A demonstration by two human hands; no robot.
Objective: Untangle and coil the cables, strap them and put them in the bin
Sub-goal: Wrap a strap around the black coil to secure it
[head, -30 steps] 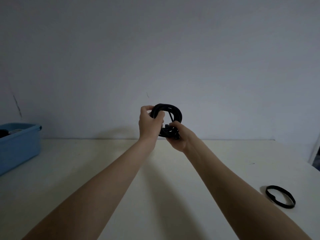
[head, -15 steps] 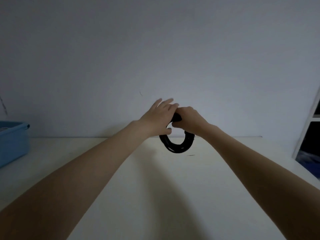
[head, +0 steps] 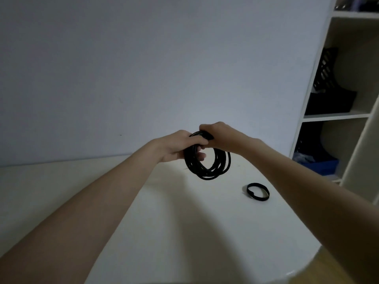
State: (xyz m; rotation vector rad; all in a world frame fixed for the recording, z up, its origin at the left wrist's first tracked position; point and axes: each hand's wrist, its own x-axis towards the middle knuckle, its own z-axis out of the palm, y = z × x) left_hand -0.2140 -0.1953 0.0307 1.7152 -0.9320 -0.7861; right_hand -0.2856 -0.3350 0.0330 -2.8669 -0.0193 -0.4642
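Two hands on one black cable coil (head: 207,162): left hand (head: 178,146) curled around its upper left loops, right hand (head: 220,136) gripping the top. Held above the table (head: 164,212). Down-right of the grip, a black strap (head: 258,191), lying apart.

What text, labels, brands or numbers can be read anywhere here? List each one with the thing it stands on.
None: no readable text shows in this view.
The coiled black cable, held by the left hand and right hand, bears no visible marking.
The black looped strap on the white table shows none.
Items on the white shelf unit are too dark to tell.
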